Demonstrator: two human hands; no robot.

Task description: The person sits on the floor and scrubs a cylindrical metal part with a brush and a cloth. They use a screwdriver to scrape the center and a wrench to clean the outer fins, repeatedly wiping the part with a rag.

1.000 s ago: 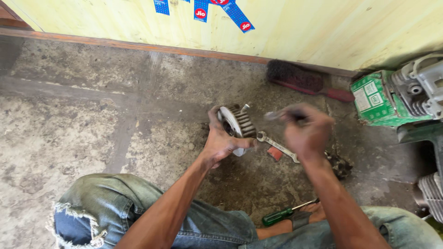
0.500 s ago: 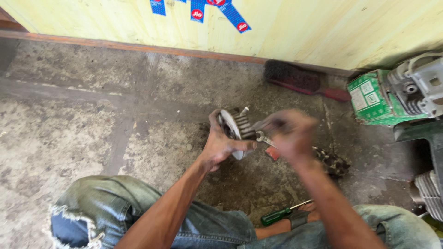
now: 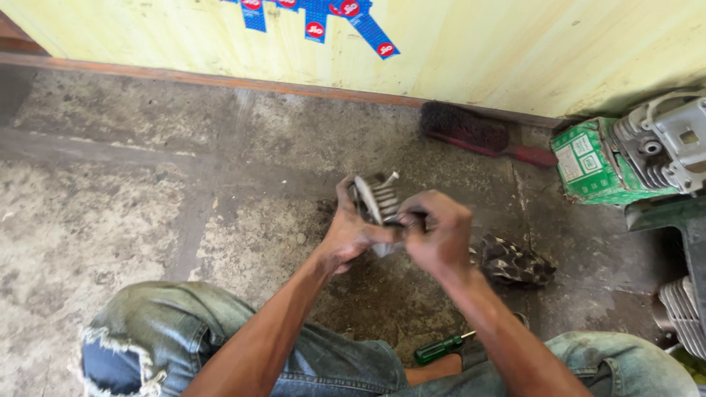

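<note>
Nearest: knees in torn jeans [image 3: 154, 334], both forearms reaching out over the concrete floor [image 3: 110, 206]. Green-handled screwdriver [image 3: 439, 348] lies on the floor between the legs, just right of centre. Left hand [image 3: 349, 231] is wrapped round a finned engine part [image 3: 375, 202], holding it on edge above the floor, thumb across its near side. Right hand [image 3: 439, 235] is closed tight against the part's right side, fingers curled on something small and dark; can't tell what it is. Just right of the hands, a dirty rag [image 3: 515, 263] on the floor. Further right, at the frame edge, a finned cylinder [image 3: 680, 309]. Beyond that, a green box [image 3: 592, 165] with a grey cylinder head [image 3: 673, 147] on it. Far side: wire brush [image 3: 478, 134] with a red handle along the base of the yellow wall [image 3: 515, 51].
</note>
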